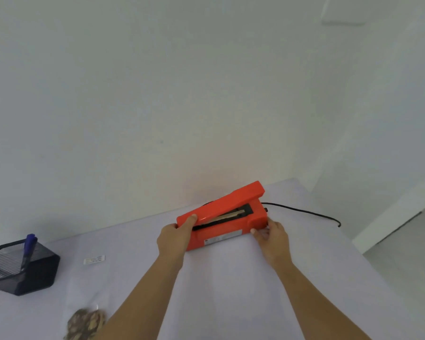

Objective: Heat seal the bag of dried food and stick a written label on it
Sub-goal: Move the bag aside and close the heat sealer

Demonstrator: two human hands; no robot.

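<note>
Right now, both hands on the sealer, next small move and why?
Probably let go with the left hand and reach for the bag of dried food near the table's front edge. The red sealer sits with its arm raised and nothing in the slot, the right hand steadies its right end, and the bag lies untouched left of the forearm.

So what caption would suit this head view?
Both hands grip an orange heat sealer; the food bag waits unsealed.
</note>
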